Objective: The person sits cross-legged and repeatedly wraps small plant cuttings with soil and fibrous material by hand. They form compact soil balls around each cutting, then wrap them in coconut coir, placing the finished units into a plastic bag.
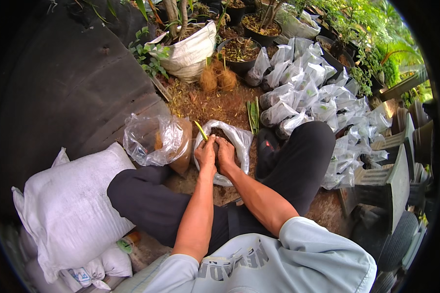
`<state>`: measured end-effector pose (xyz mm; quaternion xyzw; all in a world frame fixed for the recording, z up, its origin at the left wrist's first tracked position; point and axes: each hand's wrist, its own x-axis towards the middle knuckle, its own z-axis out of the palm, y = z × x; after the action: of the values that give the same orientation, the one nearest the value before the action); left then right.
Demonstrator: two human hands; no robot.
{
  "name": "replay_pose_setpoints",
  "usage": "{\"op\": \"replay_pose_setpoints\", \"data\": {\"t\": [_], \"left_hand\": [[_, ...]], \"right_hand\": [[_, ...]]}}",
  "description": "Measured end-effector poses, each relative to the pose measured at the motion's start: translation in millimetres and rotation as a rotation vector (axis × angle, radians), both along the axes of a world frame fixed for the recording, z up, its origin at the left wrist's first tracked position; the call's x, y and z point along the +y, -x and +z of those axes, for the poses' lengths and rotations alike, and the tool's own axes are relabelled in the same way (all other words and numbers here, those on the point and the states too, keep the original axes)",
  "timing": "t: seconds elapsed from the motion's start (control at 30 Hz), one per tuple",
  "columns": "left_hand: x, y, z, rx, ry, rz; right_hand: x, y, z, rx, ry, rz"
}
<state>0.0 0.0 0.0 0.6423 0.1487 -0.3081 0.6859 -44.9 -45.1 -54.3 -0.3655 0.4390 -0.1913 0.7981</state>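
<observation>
1. Nearest the camera, along the lower edge, is a pale grey shirt with dark print on its chest; dark trousers cover the bent legs, knees spread left and right of the frame's middle.
2. At the centre, the left hand has its fingers curled around the base of a narrow yellow-green leaf, which sticks up and leftward.
3. Just beside it, the right hand is bent inward, its fingertips close to the left ones; whether it grips anything, I cannot tell.
4. Both hands are over an open whitish plastic bag with dark soil inside, standing between the legs.
5. Left of that bag is a clear plastic bag with brown contents; at lower left lies a stuffed white sack.
6. Above centre, brown fibrous balls sit on the ground, and green leaf pieces lie near the whitish bag.
7. Filled clear bags crowd the upper right; black pots stand at the top.
</observation>
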Motion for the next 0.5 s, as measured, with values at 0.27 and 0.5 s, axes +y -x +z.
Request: {"op": "replay_pose_setpoints", "data": {"t": [0.27,0.5], "left_hand": [[-5,2,-9,0.087,0.156,0.140],[-5,2,-9,0.111,0.134,0.143]], "right_hand": [[0,7,20,0.179,0.370,0.116],[0,8,29,0.193,0.478,0.144]]}}
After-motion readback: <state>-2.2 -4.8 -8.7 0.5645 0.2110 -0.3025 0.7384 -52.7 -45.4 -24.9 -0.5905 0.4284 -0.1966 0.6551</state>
